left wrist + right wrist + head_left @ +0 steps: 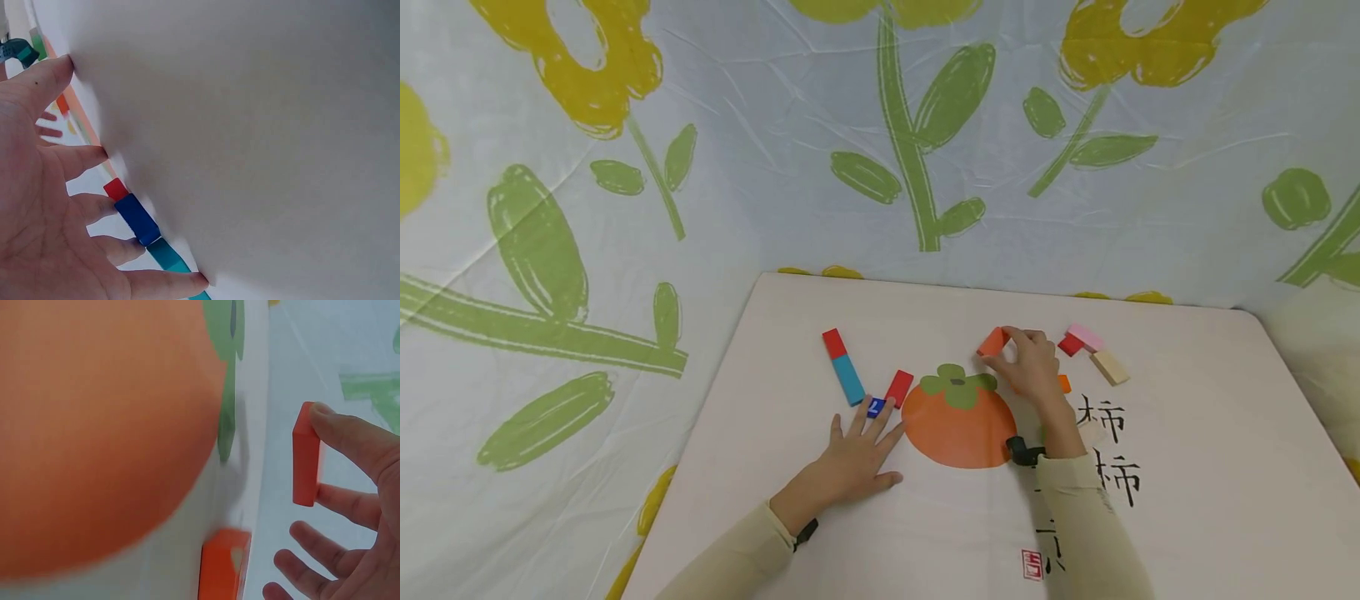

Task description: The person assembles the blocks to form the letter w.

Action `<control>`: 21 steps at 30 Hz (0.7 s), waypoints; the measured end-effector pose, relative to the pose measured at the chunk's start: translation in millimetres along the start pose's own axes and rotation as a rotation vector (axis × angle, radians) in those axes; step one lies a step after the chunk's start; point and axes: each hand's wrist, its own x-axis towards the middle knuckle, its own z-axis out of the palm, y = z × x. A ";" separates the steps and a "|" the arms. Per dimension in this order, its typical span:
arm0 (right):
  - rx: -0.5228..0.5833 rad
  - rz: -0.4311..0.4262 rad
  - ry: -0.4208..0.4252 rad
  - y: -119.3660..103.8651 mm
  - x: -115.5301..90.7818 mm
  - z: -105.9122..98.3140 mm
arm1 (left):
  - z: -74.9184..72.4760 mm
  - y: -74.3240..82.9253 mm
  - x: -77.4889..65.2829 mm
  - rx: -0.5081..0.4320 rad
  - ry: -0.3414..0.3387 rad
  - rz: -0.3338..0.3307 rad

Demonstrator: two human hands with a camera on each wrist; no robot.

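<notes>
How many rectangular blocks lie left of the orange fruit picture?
4: red block and teal block in line, blue block partly hidden by the left hand, second red block nearest the picture.

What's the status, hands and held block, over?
Right hand pinches orange-red block. Left hand spread, at blue block. Orange block close beside right hand.

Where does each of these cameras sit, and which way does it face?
Head: worn on the person's head, facing forward and down at the pale flat tabletop and flower-patterned white fabric; the left hand, right hand and cream fabric sleeves show.
Left wrist: worn there, facing the tabletop and a dark-blue rectangular block past that hand's palm.
Right wrist: worn there, facing the flat orange persimmon picture and the right hand pinching a red-orange rectangular block.
Shared: head and right-wrist views both show that block and picture.
</notes>
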 end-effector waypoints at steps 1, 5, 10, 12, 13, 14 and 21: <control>0.005 -0.001 -0.006 -3.0 0.8 2.1 | -0.5 0.2 -0.2 -0.002 -0.001 0.000; 0.015 -0.016 -0.027 -14.6 4.3 12.1 | -0.3 0.4 -0.3 -0.006 -0.003 0.000; 0.006 -0.058 -0.040 -29.0 7.3 25.4 | 5.4 -1.3 1.9 -0.001 -0.014 -0.004; -0.002 -0.078 -0.040 -34.3 8.0 29.7 | 7.3 -2.1 2.7 0.003 -0.016 -0.004; -0.006 -0.089 -0.042 -36.8 8.6 31.7 | 7.7 -2.5 3.1 0.005 -0.016 -0.004; -0.007 -0.094 -0.045 -39.3 9.1 33.5 | 8.1 -2.7 3.3 0.005 -0.013 -0.003; -0.035 -0.107 -0.068 -54.5 12.0 44.5 | 6.1 -2.4 1.9 0.006 -0.002 -0.002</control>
